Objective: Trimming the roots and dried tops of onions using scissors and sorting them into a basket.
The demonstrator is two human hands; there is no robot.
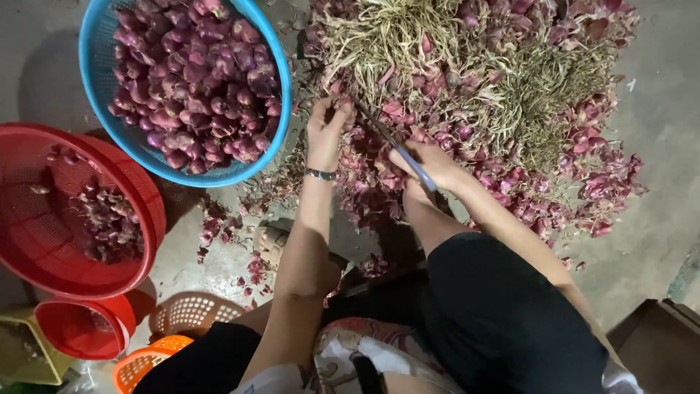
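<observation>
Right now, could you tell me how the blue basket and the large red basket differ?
The blue basket is heaped full of purple shallots, while the large red basket holds only a thin scatter. The blue basket sits nearer the left hand; the red one lies farther left. Both are round, perforated plastic baskets on the floor.

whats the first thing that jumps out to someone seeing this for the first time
The big heap of purple-red shallots with dry stalks fills the top centre and right of the floor. Over its near edge, the left hand reaches into the bulbs while the right hand has blue-handled scissors in its grip. At upper left a blue basket holds trimmed bulbs, beside a red basket at the left edge.
</observation>
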